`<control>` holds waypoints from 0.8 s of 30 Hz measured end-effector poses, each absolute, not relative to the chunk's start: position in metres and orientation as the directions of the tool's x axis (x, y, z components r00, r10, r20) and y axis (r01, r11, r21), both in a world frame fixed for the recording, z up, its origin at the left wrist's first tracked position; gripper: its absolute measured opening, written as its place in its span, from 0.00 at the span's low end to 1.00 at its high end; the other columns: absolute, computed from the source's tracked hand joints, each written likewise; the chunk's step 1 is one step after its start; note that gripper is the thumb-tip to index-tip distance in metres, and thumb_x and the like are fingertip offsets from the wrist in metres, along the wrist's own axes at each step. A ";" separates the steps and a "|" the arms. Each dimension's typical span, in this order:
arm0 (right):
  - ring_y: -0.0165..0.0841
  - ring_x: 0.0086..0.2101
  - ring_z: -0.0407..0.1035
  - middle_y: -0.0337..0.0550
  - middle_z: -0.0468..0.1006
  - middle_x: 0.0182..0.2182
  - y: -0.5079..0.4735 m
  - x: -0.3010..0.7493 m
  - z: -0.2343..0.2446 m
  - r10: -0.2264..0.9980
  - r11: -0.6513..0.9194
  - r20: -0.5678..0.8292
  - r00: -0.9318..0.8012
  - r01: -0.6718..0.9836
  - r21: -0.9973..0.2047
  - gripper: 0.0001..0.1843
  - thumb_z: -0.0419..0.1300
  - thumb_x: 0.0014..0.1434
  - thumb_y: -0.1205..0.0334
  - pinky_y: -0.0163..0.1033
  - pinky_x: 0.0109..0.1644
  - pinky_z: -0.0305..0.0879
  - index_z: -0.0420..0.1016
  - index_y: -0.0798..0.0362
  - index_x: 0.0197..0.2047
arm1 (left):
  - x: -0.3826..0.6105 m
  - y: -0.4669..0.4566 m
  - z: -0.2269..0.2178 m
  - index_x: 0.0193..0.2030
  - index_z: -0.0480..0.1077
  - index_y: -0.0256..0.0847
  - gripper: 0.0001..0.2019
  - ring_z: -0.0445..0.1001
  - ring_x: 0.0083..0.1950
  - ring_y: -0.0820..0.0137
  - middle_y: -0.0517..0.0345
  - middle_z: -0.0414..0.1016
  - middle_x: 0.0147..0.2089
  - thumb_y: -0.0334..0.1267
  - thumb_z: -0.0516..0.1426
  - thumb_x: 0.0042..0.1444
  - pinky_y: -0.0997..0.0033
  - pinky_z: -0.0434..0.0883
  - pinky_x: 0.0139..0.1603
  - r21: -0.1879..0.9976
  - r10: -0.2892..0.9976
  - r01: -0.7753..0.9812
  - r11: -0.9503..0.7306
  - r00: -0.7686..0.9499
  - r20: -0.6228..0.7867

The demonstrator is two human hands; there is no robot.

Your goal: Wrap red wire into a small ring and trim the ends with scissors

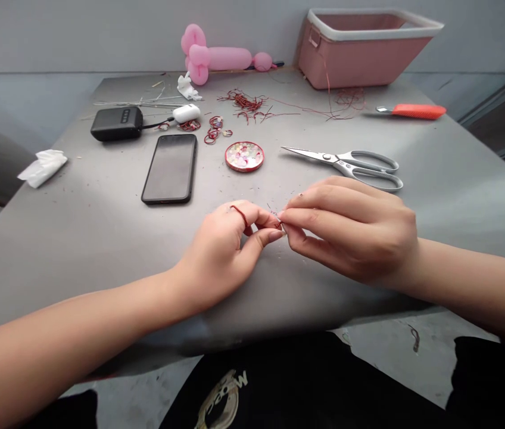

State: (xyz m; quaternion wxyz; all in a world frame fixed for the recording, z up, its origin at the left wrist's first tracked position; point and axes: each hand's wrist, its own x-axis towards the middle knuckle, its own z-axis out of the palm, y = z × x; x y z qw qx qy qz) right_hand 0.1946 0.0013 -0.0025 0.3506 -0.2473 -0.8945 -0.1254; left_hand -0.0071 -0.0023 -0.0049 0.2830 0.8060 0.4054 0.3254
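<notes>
My left hand [225,253] and my right hand [351,229] meet fingertip to fingertip just above the grey table [100,238], near its front edge. A loop of thin red wire [240,214] wraps around my left index finger. Both hands pinch a short bit of that red wire between thumb and forefinger where they touch. The wire's end is too small to see clearly.
Behind the hands lie steel scissors [351,167], a round lid of beads [244,156], a black phone [170,168], a black power bank [117,123], loose red wire scraps [246,104], an orange-handled knife [413,111], a pink bin [362,47], a pink balloon [219,58] and crumpled tissue [43,167].
</notes>
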 end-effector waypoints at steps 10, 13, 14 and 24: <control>0.35 0.37 0.72 0.43 0.76 0.34 0.009 0.194 0.005 0.822 0.390 0.092 -0.562 0.436 -0.811 0.08 0.55 0.63 0.59 0.41 0.41 0.70 0.72 0.52 0.35 | -0.010 -0.001 -0.011 0.35 0.68 0.39 0.06 0.71 0.37 0.67 0.54 0.74 0.36 0.32 0.53 0.63 0.66 0.69 0.41 0.454 0.719 0.559 -0.694 0.498 0.484; 0.35 0.39 0.72 0.44 0.77 0.35 0.016 0.195 0.005 0.757 0.154 -0.053 -0.651 0.257 -0.954 0.15 0.56 0.65 0.50 0.40 0.41 0.71 0.71 0.53 0.35 | -0.009 0.000 -0.010 0.36 0.67 0.41 0.05 0.70 0.37 0.68 0.54 0.73 0.37 0.32 0.52 0.63 0.66 0.69 0.41 0.482 0.729 0.547 -0.685 0.492 0.477; 0.35 0.40 0.73 0.45 0.78 0.36 0.017 0.195 0.005 0.743 0.114 -0.062 -0.667 0.218 -0.969 0.16 0.57 0.64 0.49 0.40 0.42 0.71 0.72 0.53 0.34 | -0.009 0.000 -0.010 0.35 0.66 0.41 0.05 0.70 0.37 0.68 0.55 0.73 0.37 0.31 0.52 0.63 0.66 0.69 0.41 0.500 0.733 0.537 -0.680 0.487 0.474; 0.39 0.50 0.73 0.45 0.80 0.49 0.014 0.207 0.016 0.855 0.385 0.267 -0.444 0.202 -0.900 0.16 0.60 0.62 0.46 0.42 0.46 0.75 0.79 0.47 0.46 | -0.011 0.003 -0.003 0.34 0.66 0.41 0.04 0.70 0.37 0.71 0.57 0.74 0.36 0.31 0.54 0.62 0.70 0.66 0.37 0.722 0.856 0.467 -0.511 0.354 0.377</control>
